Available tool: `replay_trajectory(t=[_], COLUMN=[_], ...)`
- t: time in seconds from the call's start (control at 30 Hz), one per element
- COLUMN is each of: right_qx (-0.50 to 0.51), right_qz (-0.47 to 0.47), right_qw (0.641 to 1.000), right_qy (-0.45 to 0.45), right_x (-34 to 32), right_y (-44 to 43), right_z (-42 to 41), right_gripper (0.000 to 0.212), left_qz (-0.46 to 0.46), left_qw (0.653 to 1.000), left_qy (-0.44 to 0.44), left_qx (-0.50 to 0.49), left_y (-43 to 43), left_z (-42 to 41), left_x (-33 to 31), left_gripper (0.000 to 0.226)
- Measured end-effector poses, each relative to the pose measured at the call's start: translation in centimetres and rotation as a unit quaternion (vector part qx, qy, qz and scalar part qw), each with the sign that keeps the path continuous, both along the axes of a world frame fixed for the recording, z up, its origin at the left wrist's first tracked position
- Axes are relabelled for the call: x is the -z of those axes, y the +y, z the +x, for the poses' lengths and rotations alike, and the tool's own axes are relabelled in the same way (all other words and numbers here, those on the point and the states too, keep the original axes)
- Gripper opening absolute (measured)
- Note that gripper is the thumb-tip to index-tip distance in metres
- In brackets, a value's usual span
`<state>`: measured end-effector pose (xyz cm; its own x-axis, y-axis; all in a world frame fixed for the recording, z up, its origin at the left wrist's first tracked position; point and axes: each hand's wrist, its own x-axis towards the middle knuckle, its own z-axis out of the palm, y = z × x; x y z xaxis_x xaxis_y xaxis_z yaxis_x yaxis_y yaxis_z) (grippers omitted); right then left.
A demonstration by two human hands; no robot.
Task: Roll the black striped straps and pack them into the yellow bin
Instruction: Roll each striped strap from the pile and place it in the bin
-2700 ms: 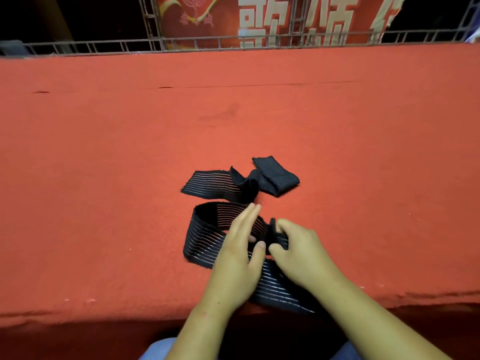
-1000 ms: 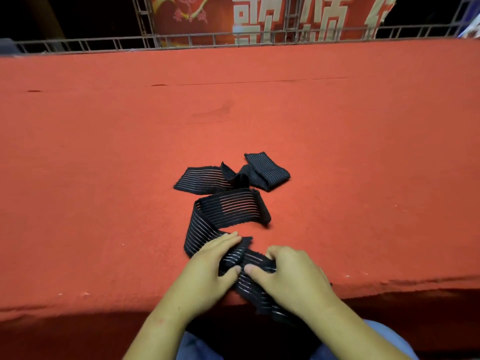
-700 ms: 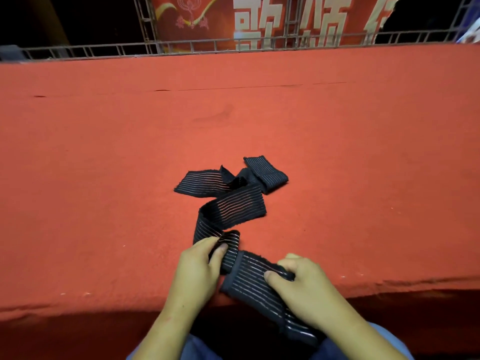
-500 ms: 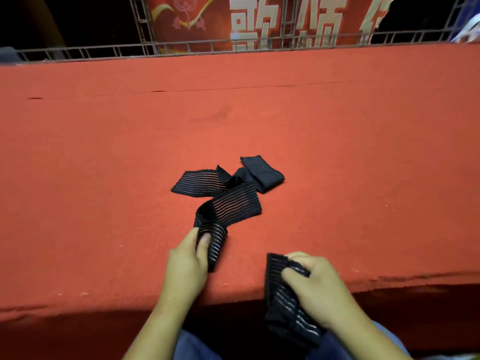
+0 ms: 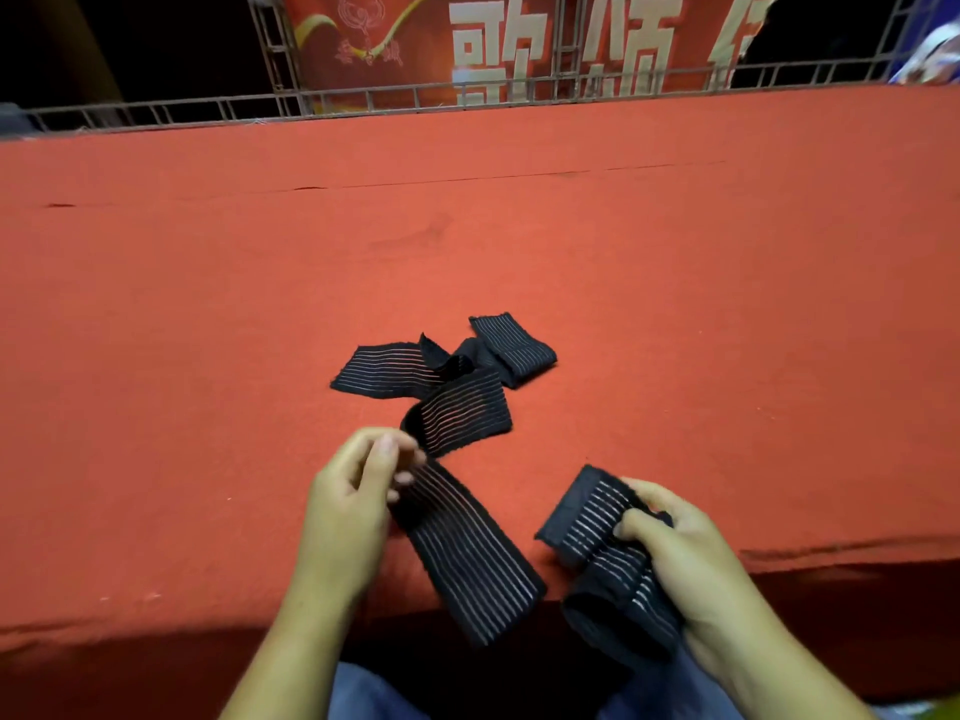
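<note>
From the head camera I see my left hand [image 5: 348, 506] pinching a black striped strap [image 5: 462, 543] between thumb and fingertips, fingers curled shut on the upper end of a flat length that runs down and to the right, over the near edge of the red surface [image 5: 208, 314]. Above the pinch, the same strap bends back into a short folded section lying on the surface.

My right hand [image 5: 680, 558] is closed around a bunched section of strap [image 5: 597, 532], thumb pressed across the stripes on top, fingers wrapped beneath. Its upper end sticks out over the surface edge; the rest hangs below my palm. The section in my right hand and the length under my left are apart on the surface, and I cannot tell whether they join below the edge, where it is dark.

Farther out, near the middle of the surface, lies a loose strap [image 5: 395, 374], one end flat to the left, the other end folded over to the right. It touches the folded section above my left hand.

At the far edge stands a metal railing [image 5: 156, 114], with a red banner [image 5: 519, 39] behind it. My blue trousers [image 5: 374, 693] show at the bottom.
</note>
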<state>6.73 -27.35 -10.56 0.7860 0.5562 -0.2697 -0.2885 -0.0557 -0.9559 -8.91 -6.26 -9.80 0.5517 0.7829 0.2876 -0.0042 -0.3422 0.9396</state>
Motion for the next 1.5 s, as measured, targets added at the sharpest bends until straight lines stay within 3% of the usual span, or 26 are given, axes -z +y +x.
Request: replay_trajectory(t=[0.07,0.13,0.23,0.37,0.4,0.47,0.5,0.63,0.7,0.8,0.87,0.97,1.13,1.23,1.43,1.5], right_qx=[-0.003,-0.001,0.001,-0.014,-0.018,-0.033,-0.048,-0.119,-0.154,-0.153,-0.141,-0.131,-0.189,-0.24,-0.251,-0.258], right_qz=[0.034,0.06,0.072,0.059,0.057,0.039,0.017,-0.012,0.004,-0.007,-0.02,-0.05,-0.027,-0.005,0.0,-0.012], right_qw=[0.999,0.997,0.995,0.995,0.995,0.996,0.998,0.992,0.988,0.988,0.989,0.99,0.981,0.97,0.96,0.953], right_qy=[0.024,0.053,0.069,0.079,0.082,0.068,0.04,-0.036,-0.023,0.023,0.031,0.026,-0.014,-0.04,-0.125,-0.159], right_x=[-0.2,-0.2,0.0,0.1,-0.1,-0.7,-0.7,-1.0,-1.3,-1.7,-1.4,-0.7,-1.3,-2.2,-3.0,-3.0], right_y=[-0.1,0.0,0.3,0.6,0.5,0.2,0.0,-0.2,0.4,1.7,2.2,1.8,-0.4,-1.4,-2.1,-2.2], right_z=[0.0,0.0,0.0,-0.6,-0.8,-0.8,-0.5,0.5,0.5,0.1,0.0,-0.2,-1.4,-2.6,-3.8,-4.2], right_gripper=[0.03,0.026,0.021,0.024,0.025,0.028,0.029,0.045,0.045,0.059,0.053,0.031,0.037,0.035,0.044,0.037], left_qz=[0.014,0.007,0.056,-0.098,-0.104,-0.063,-0.042,0.071,0.148,0.271,0.297,0.245,0.188,0.071,0.16,0.204], left_qw=[0.998,0.992,0.983,0.976,0.971,0.972,0.976,0.981,0.958,0.908,0.889,0.899,0.958,0.963,0.943,0.936], left_qy=[0.059,0.128,0.135,0.152,0.173,0.191,0.184,0.16,0.17,0.212,0.215,0.195,0.148,0.152,0.148,0.163], left_qx=[-0.012,-0.017,-0.107,-0.124,-0.126,-0.125,-0.108,0.082,0.178,0.237,0.275,0.306,0.156,0.211,0.252,0.235], left_y=[1.2,1.8,1.8,2.8,3.1,3.4,2.9,-0.2,-2.1,-3.6,-4.6,-5.7,-4.6,-4.9,-5.5,-5.9], left_z=[0.5,1.0,2.4,5.4,6.0,6.2,5.9,4.2,3.2,2.1,1.5,0.4,-0.5,-0.5,-1.4,-1.5], left_x=[0.2,1.1,1.2,-0.2,-0.1,0.1,-0.1,-1.0,-1.0,-0.2,0.1,-0.7,-1.9,-2.6,-4.2,-4.5], left_gripper=[0.012,0.036,0.059,0.075,0.072,0.041,0.028,0.027,0.031,0.04,0.039,0.029,0.049,0.058,0.034,0.028])
